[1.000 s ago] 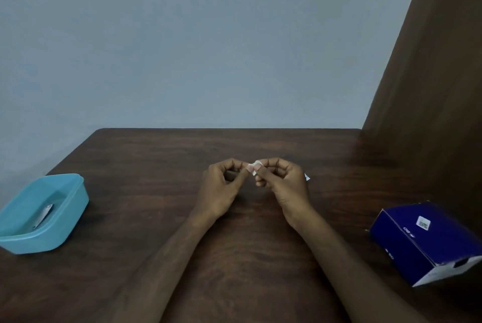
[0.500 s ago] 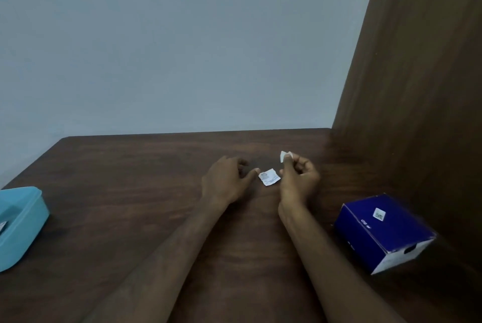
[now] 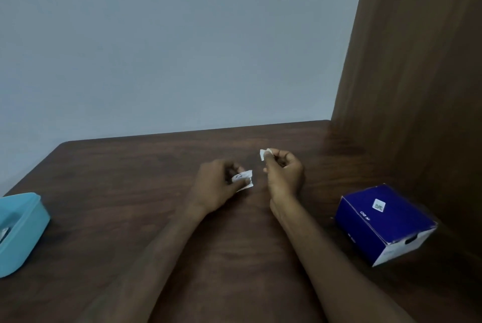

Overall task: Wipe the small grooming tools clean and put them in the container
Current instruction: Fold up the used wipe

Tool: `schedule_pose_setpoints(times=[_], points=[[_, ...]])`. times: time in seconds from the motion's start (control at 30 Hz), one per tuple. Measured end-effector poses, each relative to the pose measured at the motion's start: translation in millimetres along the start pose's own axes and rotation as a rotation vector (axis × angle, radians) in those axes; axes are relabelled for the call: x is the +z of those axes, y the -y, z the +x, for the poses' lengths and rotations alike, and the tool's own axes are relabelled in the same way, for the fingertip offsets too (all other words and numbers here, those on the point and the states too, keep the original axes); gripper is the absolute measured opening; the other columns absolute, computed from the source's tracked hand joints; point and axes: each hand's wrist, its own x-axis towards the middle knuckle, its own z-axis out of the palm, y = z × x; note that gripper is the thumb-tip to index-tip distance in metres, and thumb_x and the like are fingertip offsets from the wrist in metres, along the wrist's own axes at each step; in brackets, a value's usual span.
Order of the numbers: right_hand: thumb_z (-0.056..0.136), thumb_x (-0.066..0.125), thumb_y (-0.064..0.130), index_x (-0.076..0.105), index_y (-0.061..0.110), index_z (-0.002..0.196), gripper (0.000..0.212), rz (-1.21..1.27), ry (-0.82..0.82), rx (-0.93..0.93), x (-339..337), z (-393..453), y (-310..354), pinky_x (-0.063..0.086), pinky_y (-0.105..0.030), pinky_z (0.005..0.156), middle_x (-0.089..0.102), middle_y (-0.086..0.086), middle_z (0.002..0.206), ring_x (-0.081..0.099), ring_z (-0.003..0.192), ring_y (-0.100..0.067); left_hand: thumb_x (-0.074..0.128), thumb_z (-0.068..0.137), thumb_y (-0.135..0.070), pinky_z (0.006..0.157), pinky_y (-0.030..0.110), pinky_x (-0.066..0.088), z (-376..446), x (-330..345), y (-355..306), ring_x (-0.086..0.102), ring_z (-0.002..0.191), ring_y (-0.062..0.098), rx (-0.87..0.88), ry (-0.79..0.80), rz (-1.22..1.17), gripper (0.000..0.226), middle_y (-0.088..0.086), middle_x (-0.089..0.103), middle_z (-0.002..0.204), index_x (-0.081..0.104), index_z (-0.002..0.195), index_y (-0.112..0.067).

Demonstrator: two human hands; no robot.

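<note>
At the left edge of the dark brown wooden tabletop (image 3: pixel 130 218) sits a light blue plastic container (image 3: pixel 20 231), partly cut off by the frame; something pale and metallic lies inside it (image 3: pixel 4 232), too little in view to name, though it may be a grooming tool already put away.

Near the middle of the tabletop, the left hand (image 3: pixel 216 189) rests low with its fingers curled, its grip pinching a small torn white sachet wrapper with blue print (image 3: pixel 243 179) between thumb and fingertips. The wrapper sits at or just above the wood. The forearm runs back toward the near edge.

Just to the right and slightly farther from the near edge, the right hand (image 3: pixel 283 171) is lifted off the wood, wrist bent, fingers curled inward. Its grip pinches a small folded white wipe pad (image 3: pixel 264 153) between thumb and forefinger, the pad sticking up and to the left.

The step in hand looks like readying a fresh wipe: the pad is out of its sachet. No unwiped tool shows on the tabletop, so the next move likely calls for dropping the wrapper and picking up a tool, wherever it lies.

Near the right edge, close to the brown wooden side panel (image 3: pixel 417 88), stands a dark blue cardboard box with a white end flap (image 3: pixel 383 223).
</note>
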Motion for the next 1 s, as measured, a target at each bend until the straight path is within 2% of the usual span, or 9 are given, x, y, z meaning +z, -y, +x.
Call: schedule_pose_setpoints(times=[0.07, 0.17, 0.23, 0.33, 0.47, 0.53, 0.67, 0.9, 1.0], points=[[0.087, 0.084, 0.013, 0.072, 0.023, 0.094, 0.017, -0.034, 0.131, -0.064, 4.6, -9.4, 3.8, 0.065, -0.04, 0.072, 0.08, 0.003, 0.084, 0.077, 0.071, -0.017, 0.09, 0.083, -0.038, 0.067, 0.018, 0.053, -18.7, -18.2, 10.4, 0.072, 0.073, 0.0, -0.018, -0.069, -0.113, 0.014, -0.016, 0.078, 0.08, 0.079, 0.088, -0.03], [0.09, 0.079, 0.002, 0.062, 0.015, 0.1, 0.023, -0.051, 0.301, -0.17, 12.3, -24.6, 8.0, 0.06, -0.031, 0.062, 0.078, -0.003, 0.083, 0.077, 0.066, -0.02, 0.092, 0.082, -0.037, 0.063, 0.028, 0.054, -38.3, -32.9, 27.6, 0.073, 0.066, 0.012, -0.113, -0.214, -0.284, 0.014, -0.011, 0.08, 0.079, 0.082, 0.088, -0.029], [0.094, 0.072, -0.003, 0.062, 0.012, 0.093, 0.018, -0.079, 0.356, -0.213, 16.6, -31.2, 6.9, 0.062, -0.03, 0.064, 0.078, -0.004, 0.083, 0.079, 0.07, -0.02, 0.092, 0.083, -0.035, 0.061, 0.035, 0.054, -40.4, -35.7, 34.6, 0.072, 0.063, 0.024, -0.18, -0.277, -0.455, 0.016, -0.001, 0.08, 0.077, 0.082, 0.089, -0.024], [0.093, 0.067, -0.007, 0.07, 0.012, 0.081, 0.023, -0.155, 0.396, -0.278, 18.8, -35.8, 1.4, 0.065, -0.037, 0.078, 0.079, 0.001, 0.083, 0.08, 0.078, -0.014, 0.089, 0.086, -0.029, 0.065, 0.033, 0.057, -36.8, -36.4, 34.5, 0.073, 0.063, 0.017, -0.217, -0.291, -0.62, 0.017, 0.007, 0.08, 0.077, 0.082, 0.094, -0.015], [0.086, 0.074, -0.005, 0.082, 0.016, 0.092, 0.023, -0.25, 0.454, -0.412, 20.6, -41.4, -1.3, 0.065, -0.033, 0.084, 0.078, 0.01, 0.097, 0.077, 0.087, -0.003, 0.084, 0.092, -0.028, 0.086, 0.042, 0.065, -34.3, -32.4, 34.7, 0.08, 0.081, 0.02, -0.174, -0.246, -0.607, 0.013, 0.005, 0.081, 0.08, 0.082, 0.089, -0.015], [0.084, 0.081, -0.002, 0.084, 0.015, 0.098, 0.022, -0.229, 0.492, -0.478, 21.2, -42.8, -0.8, 0.065, -0.031, 0.084, 0.073, 0.008, 0.102, 0.077, 0.088, -0.007, 0.082, 0.094, -0.027, 0.088, 0.045, 0.066, -34.3, -32.5, 36.1, 0.08, 0.084, 0.021, -0.165, -0.243, -0.611, 0.014, 0.004, 0.081, 0.08, 0.083, 0.086, -0.015], [0.083, 0.087, 0.004, 0.086, 0.016, 0.099, 0.02, -0.23, 0.506, -0.613, 19.7, -43.8, 1.3, 0.064, -0.026, 0.083, 0.071, 0.006, 0.102, 0.076, 0.09, -0.007, 0.079, 0.096, -0.025, 0.084, 0.036, 0.066, -37.3, -33.5, 33.2, 0.081, 0.083, 0.019, -0.134, -0.209, -0.606, 0.014, 0.003, 0.082, 0.08, 0.084, 0.091, -0.014], [0.089, 0.084, 0.015, 0.086, 0.019, 0.087, 0.006, -0.255, 0.557, -0.422, 18.2, -36.7, -1.4, 0.062, -0.028, 0.084, 0.078, 0.008, 0.095, 0.077, 0.09, -0.007, 0.074, 0.101, -0.022, 0.08, 0.032, 0.066, -38.7, -34.5, 33.7, 0.081, 0.08, 0.02, -0.127, -0.182, -0.572, 0.017, 0.004, 0.081, 0.08, 0.081, 0.093, -0.009], [0.091, 0.083, 0.023, 0.085, 0.02, 0.085, 0.007, -0.28, 0.6, -0.377, 15.5, -32.8, -3.1, 0.062, -0.036, 0.085, 0.079, 0.008, 0.092, 0.077, 0.088, -0.01, 0.075, 0.1, -0.025, 0.077, 0.033, 0.066, -38.4, -33.1, 35.2, 0.08, 0.076, 0.018, -0.108, -0.179, -0.493, 0.016, 0.001, 0.081, 0.078, 0.081, 0.091, -0.013]])
